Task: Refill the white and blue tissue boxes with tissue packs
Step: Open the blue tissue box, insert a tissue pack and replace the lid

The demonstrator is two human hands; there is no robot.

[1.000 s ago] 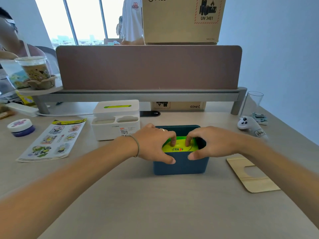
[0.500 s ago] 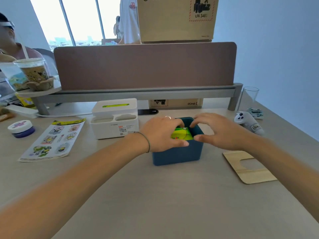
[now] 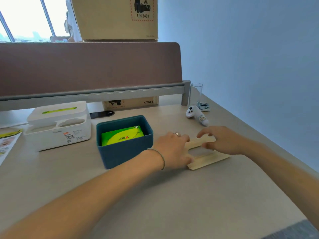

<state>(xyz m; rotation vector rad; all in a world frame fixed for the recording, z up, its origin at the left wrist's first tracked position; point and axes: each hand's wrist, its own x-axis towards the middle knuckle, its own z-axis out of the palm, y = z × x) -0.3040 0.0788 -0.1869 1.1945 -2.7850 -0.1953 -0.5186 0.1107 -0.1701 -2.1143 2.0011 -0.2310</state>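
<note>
blue box (image 3: 126, 152): open, mid-desk, green pack (image 3: 121, 137) lying inside | wooden lid (image 3: 205, 158): flat on desk (image 3: 172, 204) just right of blue box | left hand (image 3: 172, 149): fingers curled over lid's left edge, gripping it | right hand (image 3: 219, 139): fingers and thumb pinching lid's far strip | white box (image 3: 58, 125): left of blue box, lid on, green showing in slot | controller (image 3: 196, 115), glass (image 3: 196, 95): far right

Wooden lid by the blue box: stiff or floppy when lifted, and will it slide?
The wooden lid looks like a thin rigid board, so probably stiff and light. It lies flat on the smooth desk, so it may slide before both hands get under an edge.
</note>
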